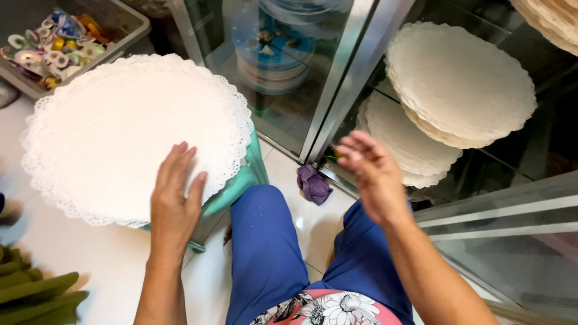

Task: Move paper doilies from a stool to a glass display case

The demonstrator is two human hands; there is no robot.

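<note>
the left hand [174, 201] lies flat, fingers spread and released, on the near edge of a large round white paper doily [129, 132]. the doily has a plain smooth middle and a lacy, punched scalloped border all round; it looks like a stack of several sheets, resting on a teal plastic stool [241, 183] whose rim shows just right of the fingertips. the right hand [370, 174] hangs in the air, open and blurred, fingers loosely extended and holding nothing, in front of a glass cabinet [337, 78] with metal frames. beyond those fingers, behind the glass, lie more stacks of cream scalloped doilies [457, 84], one stack above another. just left of the right hand's fingers a crumpled purple cloth [313, 183] sits on the white tiled floor [90, 253]. far beyond the left fingertips, past the doily, a grey tray [72, 42] holds small rolls of coloured ribbon or tape. green padded shapes [33, 292] lie left of the left wrist.
</note>
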